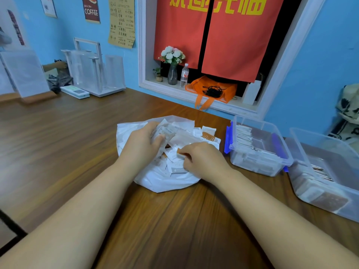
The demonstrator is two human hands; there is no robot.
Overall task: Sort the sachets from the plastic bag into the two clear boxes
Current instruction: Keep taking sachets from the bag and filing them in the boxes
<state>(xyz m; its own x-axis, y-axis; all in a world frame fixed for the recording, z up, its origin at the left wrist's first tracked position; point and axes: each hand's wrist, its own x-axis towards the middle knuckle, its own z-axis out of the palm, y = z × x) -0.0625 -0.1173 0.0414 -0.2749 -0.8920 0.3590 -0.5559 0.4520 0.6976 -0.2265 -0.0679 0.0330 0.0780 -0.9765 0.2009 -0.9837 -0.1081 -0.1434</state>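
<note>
A white plastic bag (165, 181) lies open on the wooden table, full of several white and orange-brown sachets (208, 135). My left hand (142, 144) reaches into the bag and grips a bunch of white sachets (167, 131). My right hand (204, 158) is over the bag's right side and pinches a small sachet (179, 153) with an orange edge. To the right stands a clear box with blue latches (279, 150), holding rows of white sachets. A second clear box (347, 193) at the far right holds brownish sachets.
A windowsill behind the bag carries an orange cloth bag (211, 90), a water bottle (184, 75) and a vase of flowers (172, 65). At the back left stand a white rack (93, 68), a card stand (25, 74) and another person's hand (58, 65).
</note>
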